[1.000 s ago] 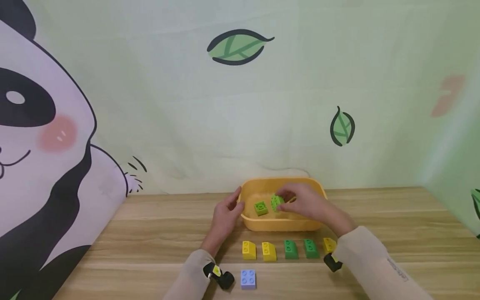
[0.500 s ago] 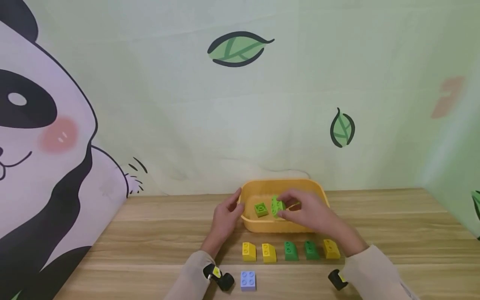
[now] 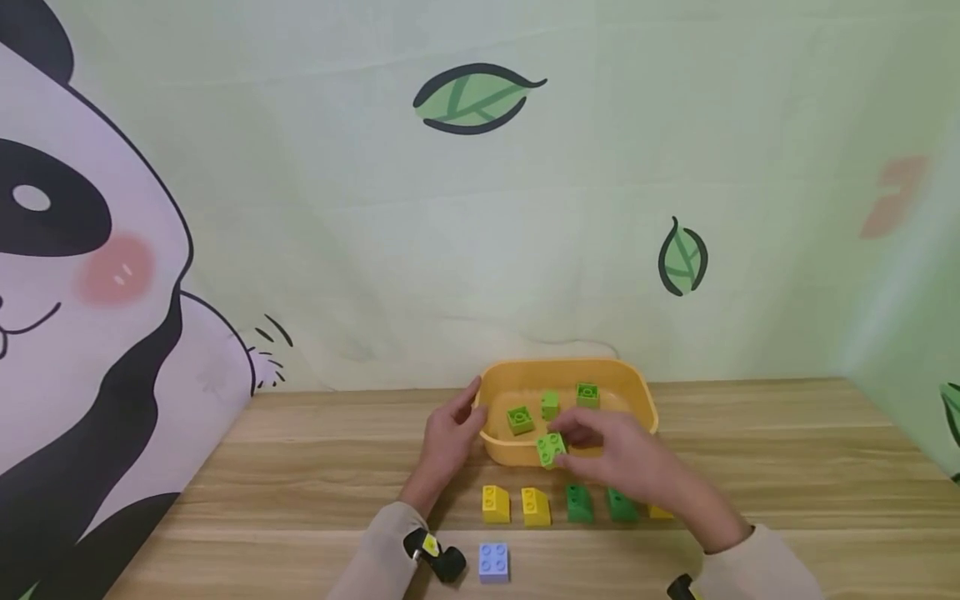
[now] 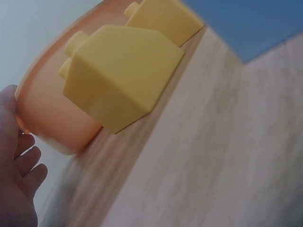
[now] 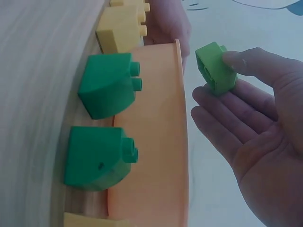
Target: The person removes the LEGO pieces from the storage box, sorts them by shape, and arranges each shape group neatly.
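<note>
Once R hand (image 3: 628, 456) had brought lt-grn brick (image 3: 551, 450) up by near rim of tray (image 3: 506, 452), grip pinching it, 3 more bricks (image 3: 519, 420) showed inside, L hand (image 3: 448, 435) held tray's left edge & pick-up looked done.

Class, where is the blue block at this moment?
In the head view, the blue block sits on the table near the bottom edge, just right of the left wrist's black camera and in front of the leftmost yellow block.

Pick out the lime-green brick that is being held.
The lime-green brick pinched in the right hand; the other three in sight lie inside the orange tub.
</note>
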Demonstrator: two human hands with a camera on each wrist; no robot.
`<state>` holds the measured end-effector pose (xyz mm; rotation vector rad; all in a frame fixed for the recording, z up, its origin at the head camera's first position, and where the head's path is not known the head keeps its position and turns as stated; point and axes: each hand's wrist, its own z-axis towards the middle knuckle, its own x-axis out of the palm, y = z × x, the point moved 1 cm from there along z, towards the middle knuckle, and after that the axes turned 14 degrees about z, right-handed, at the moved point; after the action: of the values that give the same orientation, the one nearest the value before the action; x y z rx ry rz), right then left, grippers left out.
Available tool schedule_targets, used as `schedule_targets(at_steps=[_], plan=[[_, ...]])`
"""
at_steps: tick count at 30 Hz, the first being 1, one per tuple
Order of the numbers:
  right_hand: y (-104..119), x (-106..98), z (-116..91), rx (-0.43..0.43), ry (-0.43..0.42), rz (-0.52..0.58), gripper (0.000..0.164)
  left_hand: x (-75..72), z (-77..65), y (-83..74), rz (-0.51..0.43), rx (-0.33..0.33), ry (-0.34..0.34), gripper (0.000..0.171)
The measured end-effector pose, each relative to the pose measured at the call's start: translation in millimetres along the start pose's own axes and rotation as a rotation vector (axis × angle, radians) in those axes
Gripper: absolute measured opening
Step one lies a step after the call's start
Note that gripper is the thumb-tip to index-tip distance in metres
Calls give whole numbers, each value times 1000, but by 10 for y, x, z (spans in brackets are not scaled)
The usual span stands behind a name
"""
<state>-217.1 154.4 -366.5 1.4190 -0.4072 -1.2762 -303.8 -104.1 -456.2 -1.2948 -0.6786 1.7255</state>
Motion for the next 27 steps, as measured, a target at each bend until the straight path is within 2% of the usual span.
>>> schedule_targets(at_steps=[6, 17, 23, 27], plan=[[13, 36, -68, 30, 25, 29, 28, 7, -4, -20, -5, -6, 9, 49], [12, 63, -181, 0, 48, 66, 26, 7, -14, -2, 9, 10, 7, 50], [24, 71, -223, -56, 47, 3, 26, -1, -4, 12, 17, 23, -3, 49], [57, 73, -232, -52, 63, -17, 25, -11, -4, -6, 16, 16, 3, 49]])
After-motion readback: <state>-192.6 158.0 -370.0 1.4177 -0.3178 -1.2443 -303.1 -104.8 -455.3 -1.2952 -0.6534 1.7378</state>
